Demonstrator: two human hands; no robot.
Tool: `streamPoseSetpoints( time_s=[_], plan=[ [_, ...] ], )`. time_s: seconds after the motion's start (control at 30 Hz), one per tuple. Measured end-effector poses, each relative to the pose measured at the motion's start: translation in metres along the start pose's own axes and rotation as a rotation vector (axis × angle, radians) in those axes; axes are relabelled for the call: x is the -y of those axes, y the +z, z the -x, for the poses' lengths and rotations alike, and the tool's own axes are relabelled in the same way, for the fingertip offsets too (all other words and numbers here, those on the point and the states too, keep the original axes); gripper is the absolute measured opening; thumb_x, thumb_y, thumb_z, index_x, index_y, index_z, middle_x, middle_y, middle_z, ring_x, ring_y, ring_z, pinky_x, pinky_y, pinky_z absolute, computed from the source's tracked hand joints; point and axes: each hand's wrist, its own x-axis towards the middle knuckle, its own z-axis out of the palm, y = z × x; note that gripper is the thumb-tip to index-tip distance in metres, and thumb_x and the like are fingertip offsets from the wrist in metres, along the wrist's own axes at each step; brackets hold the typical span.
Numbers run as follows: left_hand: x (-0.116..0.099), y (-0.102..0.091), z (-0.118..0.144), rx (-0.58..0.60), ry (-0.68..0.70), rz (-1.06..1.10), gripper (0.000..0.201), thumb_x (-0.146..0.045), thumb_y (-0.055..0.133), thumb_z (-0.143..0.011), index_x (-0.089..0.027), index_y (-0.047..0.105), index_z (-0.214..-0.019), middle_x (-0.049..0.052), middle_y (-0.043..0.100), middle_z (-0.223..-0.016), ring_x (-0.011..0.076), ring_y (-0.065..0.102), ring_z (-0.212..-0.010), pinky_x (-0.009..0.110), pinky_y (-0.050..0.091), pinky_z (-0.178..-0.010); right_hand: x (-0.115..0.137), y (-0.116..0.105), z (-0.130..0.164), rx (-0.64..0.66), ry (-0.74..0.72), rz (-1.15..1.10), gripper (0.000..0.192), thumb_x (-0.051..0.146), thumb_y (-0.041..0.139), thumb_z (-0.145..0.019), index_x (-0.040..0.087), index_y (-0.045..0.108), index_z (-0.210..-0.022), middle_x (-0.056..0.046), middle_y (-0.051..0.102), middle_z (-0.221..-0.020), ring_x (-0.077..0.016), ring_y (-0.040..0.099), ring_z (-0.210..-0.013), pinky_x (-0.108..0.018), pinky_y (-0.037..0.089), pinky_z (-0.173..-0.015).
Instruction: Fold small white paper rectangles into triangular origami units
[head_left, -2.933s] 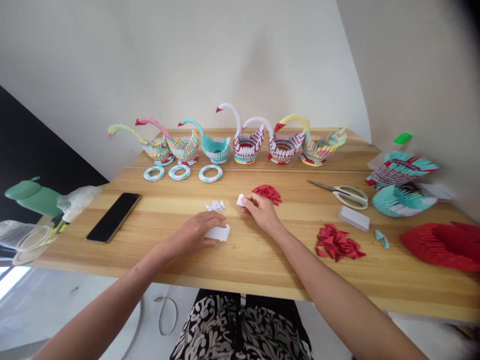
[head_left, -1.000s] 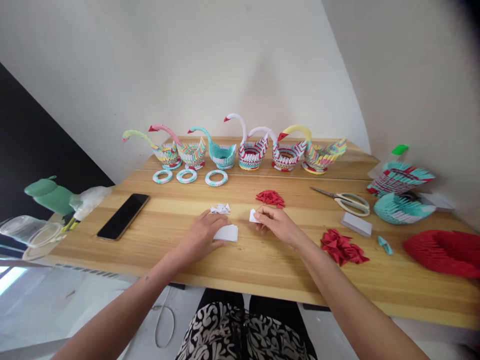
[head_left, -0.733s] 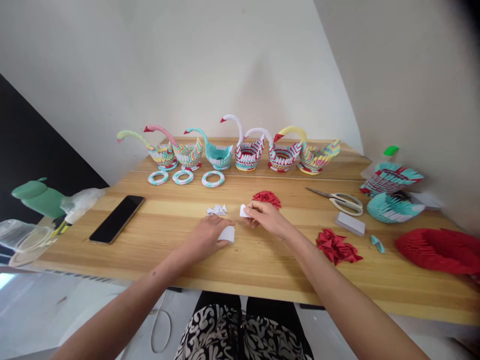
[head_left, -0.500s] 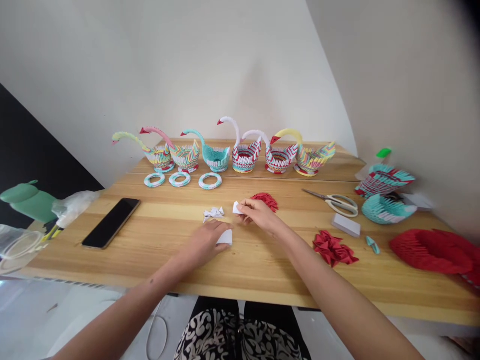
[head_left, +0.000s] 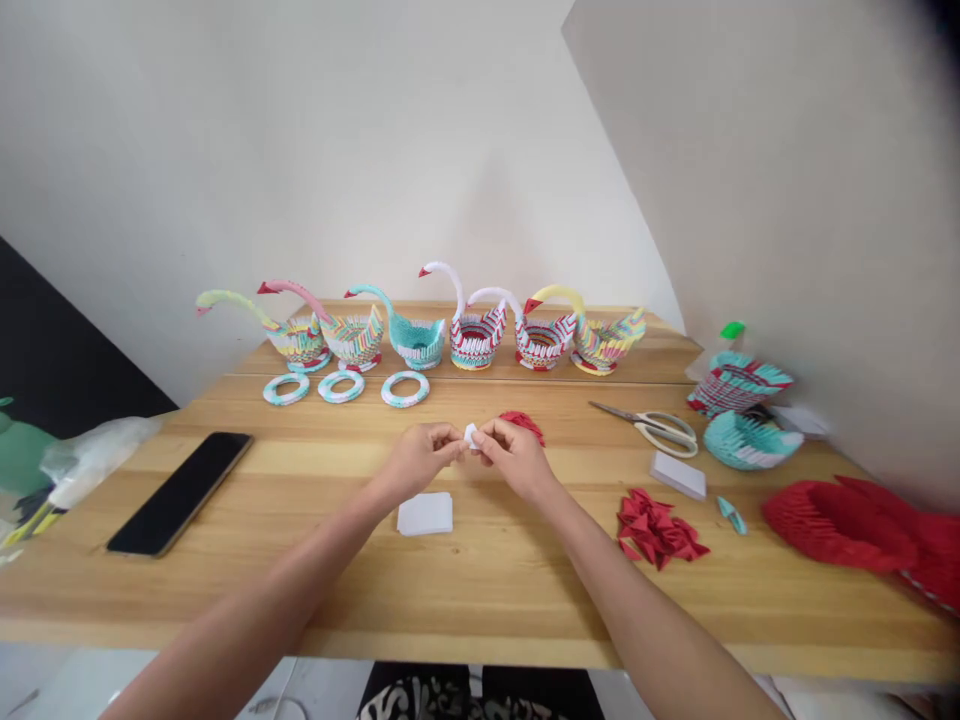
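A small white piece of folded paper (head_left: 470, 436) is pinched between my two hands above the middle of the table. My left hand (head_left: 421, 458) grips its left side with thumb and fingertips, and my right hand (head_left: 517, 455) holds the right side. Below my left hand lies a stack of white paper slips (head_left: 425, 514). A pile of red folded paper pieces (head_left: 525, 425) shows partly behind my right hand. The small white folded pieces seen earlier are hidden behind my left hand.
Several paper swans, one of them a turquoise swan (head_left: 417, 340), line the back. Paper rings (head_left: 406, 389) lie before them. A phone (head_left: 182, 492) is at left. Scissors (head_left: 660, 430), a white block (head_left: 678, 474), red folded pieces (head_left: 655, 528) and a red paper model (head_left: 840, 525) are at right.
My left hand has left the paper stack, moving up to meet my right hand at the white paper. The stack now lies uncovered. The camera view has shifted.
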Motion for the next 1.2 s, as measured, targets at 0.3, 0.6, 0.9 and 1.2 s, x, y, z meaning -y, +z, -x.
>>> streamPoseSetpoints(
  time_s=[0.3,0.6,0.9,1.2],
  plan=[
    [0.003,0.006,-0.003,0.026,0.031,-0.041,0.019,-0.028,0.052,-0.078,-0.014,0.061,-0.068,-0.002,0.057,-0.062,0.0099,0.045,-0.058,0.021,0.033,-0.056,0.003,-0.002,0.000,-0.007,-0.003,0.048,0.021,0.038,0.062,-0.080,0.018,0.060,-0.077,0.002,0.058,-0.069,-0.0120,0.050,-0.063,-0.022,0.038,-0.059],
    [0.007,-0.002,0.003,-0.131,0.106,0.074,0.022,-0.033,0.055,-0.080,-0.015,0.062,-0.070,0.000,0.058,-0.064,0.0116,0.049,-0.061,0.021,0.039,-0.059,0.002,-0.001,0.001,0.028,0.045,-0.256,0.032,0.045,0.048,-0.089,0.017,0.060,-0.080,-0.002,0.061,-0.073,-0.0140,0.057,-0.067,-0.027,0.047,-0.066],
    [0.002,-0.004,0.006,-0.093,0.048,0.219,0.038,-0.045,0.048,-0.085,-0.015,0.064,-0.068,0.002,0.062,-0.067,0.0127,0.052,-0.062,0.023,0.040,-0.062,0.010,-0.002,0.009,-0.187,-0.312,0.237,0.009,0.026,0.057,-0.085,0.021,0.064,-0.081,-0.004,0.066,-0.078,-0.0177,0.060,-0.075,-0.030,0.047,-0.070],
    [0.002,-0.005,0.006,0.228,-0.261,0.696,0.032,-0.042,0.071,-0.069,-0.011,0.062,-0.073,0.004,0.065,-0.071,0.0091,0.055,-0.055,0.022,0.040,-0.059,0.016,-0.003,0.015,-0.176,-0.656,0.479,0.020,0.013,0.049,-0.089,0.022,0.067,-0.094,-0.007,0.067,-0.088,-0.0180,0.061,-0.083,-0.031,0.049,-0.072]
  ],
)
